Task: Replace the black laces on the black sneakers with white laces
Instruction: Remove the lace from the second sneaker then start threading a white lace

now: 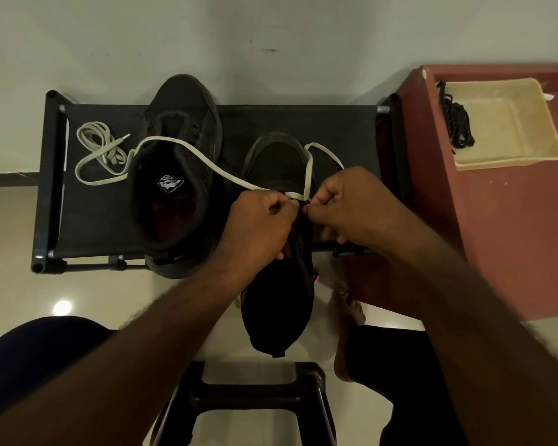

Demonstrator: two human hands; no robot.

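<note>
Black shelf pushed up against the wall, with its right end tight beside a red-brown box. Left black sneaker lying across the shelf, toe poking past the back edge, heel hanging a little over the front edge. Right black sneaker with only its toe on the shelf and its heel sticking far out over the floor, toward the dark stool below. Just a thin gap between the two sneakers. Some bare shelf cloth at the left end, and more open floor past that edge. Little room on the right, with the box close by.

Left hand curled tight, thumb and finger pinching the long white lace over the middle of the right sneaker. Right hand curled too, fingertips pinching at the same lace right beside the left hand; lace tip hidden, so cannot tell how much is held. From the hands, one part of the lace running left over the other sneaker to a loop on the shelf, the other part looping up over the toe and behind the right hand.

Coiled white lace lying loose on the left end of the shelf, touching nothing but the cloth and maybe the long lace's loop.

Black laces in a bunch at the left side of a pale tray on top of the box, well apart from the hands.

Counting: two sneakers, two white laces, one bunch of black laces, one tray, one shelf, one box, one stool, two hands, and one bare foot on the floor near the box.
</note>
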